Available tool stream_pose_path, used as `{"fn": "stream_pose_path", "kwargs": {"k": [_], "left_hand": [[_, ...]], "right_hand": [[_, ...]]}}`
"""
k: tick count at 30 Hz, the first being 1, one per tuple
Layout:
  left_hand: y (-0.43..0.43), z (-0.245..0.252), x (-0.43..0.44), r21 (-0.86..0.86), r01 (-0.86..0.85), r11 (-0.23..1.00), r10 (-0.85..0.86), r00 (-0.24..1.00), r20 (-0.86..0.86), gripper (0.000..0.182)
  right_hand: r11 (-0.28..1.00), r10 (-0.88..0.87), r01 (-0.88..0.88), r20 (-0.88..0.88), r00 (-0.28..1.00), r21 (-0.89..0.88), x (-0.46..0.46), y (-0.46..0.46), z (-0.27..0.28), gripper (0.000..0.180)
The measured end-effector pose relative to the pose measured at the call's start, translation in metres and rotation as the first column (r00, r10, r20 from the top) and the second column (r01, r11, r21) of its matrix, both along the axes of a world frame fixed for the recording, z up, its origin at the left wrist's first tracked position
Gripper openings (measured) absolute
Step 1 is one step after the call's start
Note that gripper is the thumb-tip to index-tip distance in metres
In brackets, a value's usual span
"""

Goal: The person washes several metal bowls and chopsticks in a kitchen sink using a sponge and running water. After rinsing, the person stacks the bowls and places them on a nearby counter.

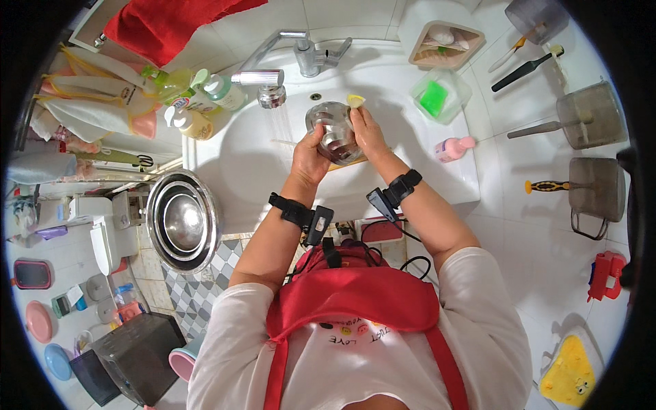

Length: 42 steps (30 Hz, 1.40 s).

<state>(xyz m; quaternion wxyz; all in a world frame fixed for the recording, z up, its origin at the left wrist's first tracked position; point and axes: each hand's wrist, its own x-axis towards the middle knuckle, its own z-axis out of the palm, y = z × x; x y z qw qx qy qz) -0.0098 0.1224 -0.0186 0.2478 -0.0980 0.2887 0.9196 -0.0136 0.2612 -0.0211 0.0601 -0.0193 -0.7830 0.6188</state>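
Note:
A clear, rounded glass vessel [335, 134] is held tilted over the white sink [246, 154]. My left hand [309, 158] grips its near left side, the thumb lying against the glass. On the right side, my right hand [370, 134] presses along the glass. A small yellow piece [354, 100], perhaps sponge, shows at the right fingertips. Left of the vessel, water runs from the chrome tap head [271, 96] into the sink. Below the vessel lies a yellow-brown strip [348, 164], mostly hidden by the glass and my hands.
Pump bottles [190, 123] stand at the sink's left rim. On the right are a green sponge [433, 99] in a clear dish, a pink bottle [453, 148] and a beige holder [446, 43]. Nested steel basins [184, 220] sit left of the sink. Brushes and holders line the right wall.

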Motion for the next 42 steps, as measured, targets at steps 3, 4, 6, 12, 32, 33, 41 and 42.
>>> {"fn": "stream_pose_path", "kwargs": {"k": [3,4,6,12,32,33,41,42], "left_hand": [[0.0,0.003,0.0,0.055,-0.07,0.996,0.069,0.998,0.013,0.038],[0.001,0.004,0.0,0.007,-0.086,0.996,0.086,0.996,0.009,0.039],[0.002,0.005,0.001,0.077,-0.073,0.994,0.07,0.997,0.043,0.04],[0.008,0.005,0.002,0.147,-0.135,0.98,0.132,0.991,0.031,0.044],[-0.055,-0.003,0.008,-0.729,-0.059,0.682,-0.116,0.975,-0.188,0.01],[-0.06,-0.007,0.009,-0.844,-0.077,0.531,-0.205,0.954,-0.217,0.013],[-0.089,-0.055,0.014,-0.923,-0.248,-0.296,-0.552,0.833,-0.047,0.027],[-0.089,-0.059,0.014,-0.919,-0.241,-0.313,-0.559,0.829,-0.027,0.027]], "right_hand": [[0.957,-0.013,0.107,-0.327,0.945,0.27,0.009,-0.008,-0.001,0.038],[0.95,0.032,0.059,-0.284,0.958,0.305,0.014,-0.013,0.0,0.038],[0.895,0.046,0.116,-0.349,0.936,0.431,0.024,-0.019,0.007,0.038],[0.611,0.365,0.085,-0.376,0.852,0.787,0.033,-0.025,0.038,0.032],[0.733,0.309,-0.251,0.019,0.951,0.632,-0.039,0.011,-0.03,0.019],[0.497,0.425,-0.272,0.043,0.904,0.824,-0.041,0.01,-0.039,0.018],[-0.124,0.752,-0.249,0.255,0.608,0.961,0.003,0.026,-0.107,0.015],[-0.075,0.74,-0.199,0.188,0.646,0.977,0.004,0.028,-0.11,0.015]]}}
